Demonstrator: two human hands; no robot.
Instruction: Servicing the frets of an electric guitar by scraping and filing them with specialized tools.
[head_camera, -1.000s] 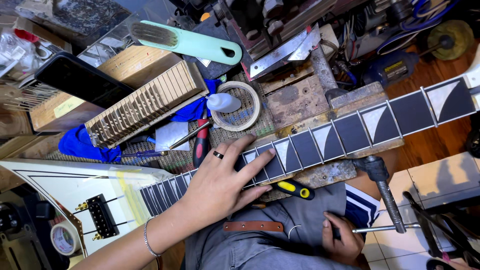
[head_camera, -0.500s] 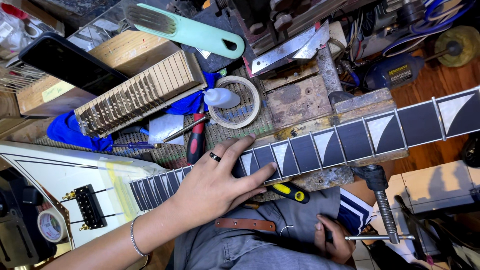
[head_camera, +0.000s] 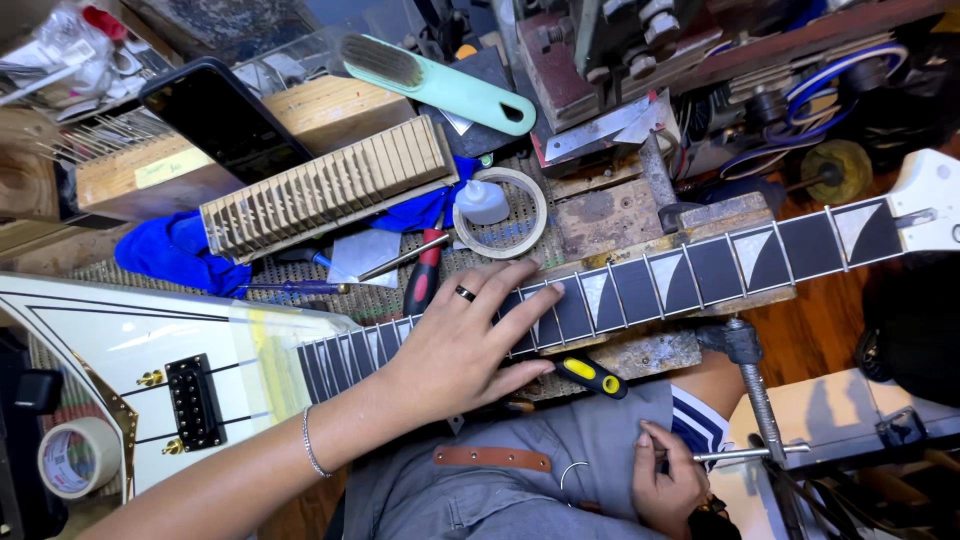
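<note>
From the head camera, your left hand (head_camera: 455, 350) lies flat across the guitar neck (head_camera: 640, 285), palm down, fingers (head_camera: 525, 305) spread and stretched over the dark fretboard and its pale triangular inlays; it presses on the neck rather than closing around it. A dark ring sits on one finger and a thin bracelet circles the wrist. The neck runs from the white guitar body (head_camera: 130, 350) at the left, across your lap, up to the white headstock (head_camera: 930, 200) at the far right, and rests on a worn wooden block (head_camera: 610, 215) at the bench edge.

Your right hand (head_camera: 665, 480) is low by your lap, fingers curled around a thin metal rod (head_camera: 745, 455) that meets the clamp screw (head_camera: 755, 385) below the neck.

Just under your left hand lies a yellow-and-black tool handle (head_camera: 590, 375). Beyond the neck sit a roll of tape (head_camera: 500, 210) with a small white bottle (head_camera: 482, 200) inside it, a red-handled screwdriver (head_camera: 425, 275), a blue cloth (head_camera: 175, 250), a slotted wooden rack (head_camera: 320, 185), a black phone (head_camera: 220, 120) and a green brush (head_camera: 435, 80).
</note>
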